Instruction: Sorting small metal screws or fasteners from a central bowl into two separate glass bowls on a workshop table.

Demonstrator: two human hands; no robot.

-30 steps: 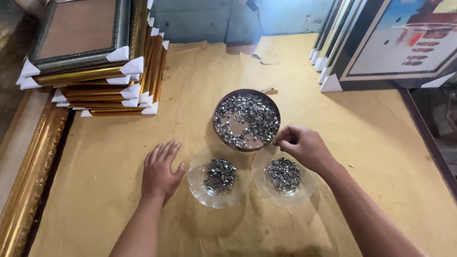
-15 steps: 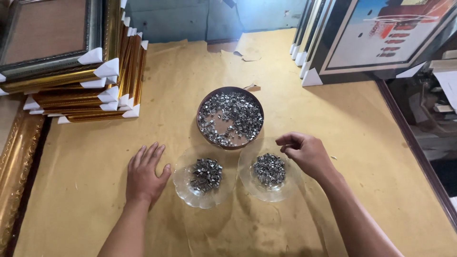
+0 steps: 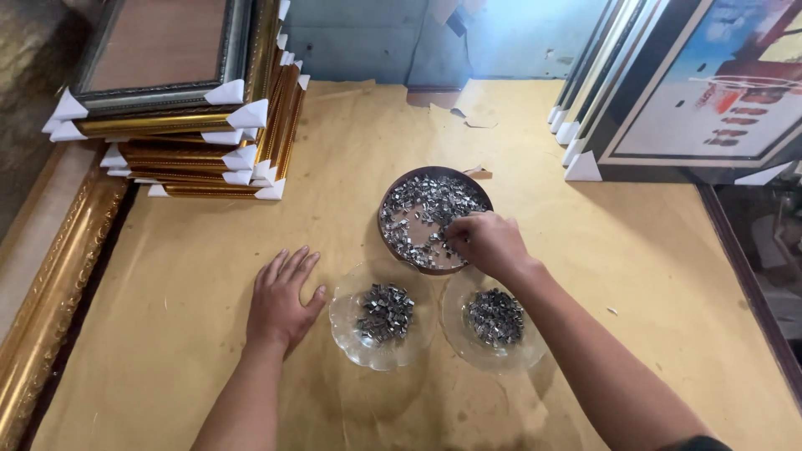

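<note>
Now, from the head view, I see my right hand reaching into the brown bowl, which holds a loose heap of small metal clips. Its fingers are curled down among the clips at the bowl's near right side; whether they already pinch any I cannot tell, since the knuckles hide the tips. My left hand lies flat on the table, palm down, fingers spread and holding nothing, just left of the left glass dish.

Two clear glass dishes sit side by side just in front of the bowl. The left dish carries a small pile of clips; the right dish carries a similar pile and lies partly under my right forearm. Both piles are far smaller than the heap in the bowl.

I judge the step in hand to be picking: clips gathered from the bowl, with the dishes as the places that receive them. Most of the stock is in the bowl, so the work looks early. The next move, as I judge it, calls for a firm pinch on a few clips and a short carry back over a dish rim, kept low so that nothing scatters on the paper-covered table.

A stack of gilt frames stands far left, and framed pictures lean at far right.
</note>
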